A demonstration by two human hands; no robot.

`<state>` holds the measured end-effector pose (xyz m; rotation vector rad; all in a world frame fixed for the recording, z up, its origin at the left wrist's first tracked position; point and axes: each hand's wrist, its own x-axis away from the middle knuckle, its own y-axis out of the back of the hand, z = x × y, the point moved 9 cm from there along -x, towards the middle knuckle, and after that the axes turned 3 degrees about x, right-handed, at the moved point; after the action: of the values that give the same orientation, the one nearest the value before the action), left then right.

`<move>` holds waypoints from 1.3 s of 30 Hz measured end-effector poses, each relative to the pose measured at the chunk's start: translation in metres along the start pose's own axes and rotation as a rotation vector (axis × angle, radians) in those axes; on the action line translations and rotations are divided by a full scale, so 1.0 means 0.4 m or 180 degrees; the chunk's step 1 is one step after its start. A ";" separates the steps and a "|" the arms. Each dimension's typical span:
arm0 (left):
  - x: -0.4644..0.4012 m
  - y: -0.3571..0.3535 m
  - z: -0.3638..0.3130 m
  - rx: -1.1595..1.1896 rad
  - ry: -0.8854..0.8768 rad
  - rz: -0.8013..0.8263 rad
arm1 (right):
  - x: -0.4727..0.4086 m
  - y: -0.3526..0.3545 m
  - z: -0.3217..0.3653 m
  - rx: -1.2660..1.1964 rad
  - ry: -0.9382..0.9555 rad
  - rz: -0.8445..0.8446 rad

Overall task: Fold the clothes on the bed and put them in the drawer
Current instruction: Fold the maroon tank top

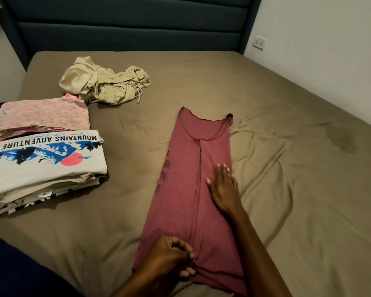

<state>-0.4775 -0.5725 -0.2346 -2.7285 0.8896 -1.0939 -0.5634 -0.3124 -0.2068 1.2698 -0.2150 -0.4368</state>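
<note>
Head view: left hand [169,256] fingers pinched the maroon top [186,189] hem; right hand [224,187] pressed it flat, fingers straight, on the bed [287,189].

A dark padded headboard [126,24] stands against pale walls [321,39]; a wall socket [260,42], possibly double, sits right.

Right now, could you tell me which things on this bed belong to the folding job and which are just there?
Job: maroon top, beige crumpled garment, folded graphic T-shirt, folded pink garment.
Just there: wall socket, headboard.
</note>
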 end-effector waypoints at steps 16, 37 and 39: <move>0.043 0.097 -0.131 -0.0901 -0.0542 -0.0250 | 0.737 0.128 0.002 -0.1576 -0.0637 -0.1200; 0.086 0.193 -0.166 -0.6193 -0.3034 0.0064 | 0.648 0.199 -0.093 -0.2242 -0.0916 -0.1133; 0.083 0.192 -0.138 -0.6440 -0.2998 0.0140 | 0.609 0.188 -0.081 -0.2631 -0.0846 -0.0939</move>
<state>-0.5317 -0.6462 -0.1939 -2.9976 2.2926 2.2767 -0.3169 -0.3721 -0.1647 0.4248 -0.0515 -0.8447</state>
